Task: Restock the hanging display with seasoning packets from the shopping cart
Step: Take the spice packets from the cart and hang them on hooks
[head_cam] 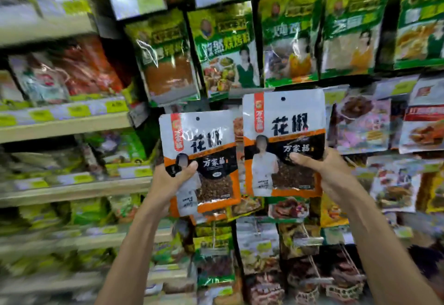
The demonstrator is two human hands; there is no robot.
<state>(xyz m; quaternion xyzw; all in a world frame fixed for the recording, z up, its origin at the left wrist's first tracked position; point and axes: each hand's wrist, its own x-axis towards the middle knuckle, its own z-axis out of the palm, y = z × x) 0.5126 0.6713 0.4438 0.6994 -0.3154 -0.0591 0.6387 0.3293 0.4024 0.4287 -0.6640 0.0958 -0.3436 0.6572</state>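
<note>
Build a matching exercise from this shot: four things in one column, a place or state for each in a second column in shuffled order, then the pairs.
Column one
1. left hand
2. right hand
3. green packets
4. shelf edge with yellow price tags

Column two
A. at the far left of the view
B. grips the higher white-and-orange packet
C. hang in a row above both held packets
D. grips the lower white-and-orange packet

Pairs: 1-D, 2-B, 3-C, 4-A
</note>
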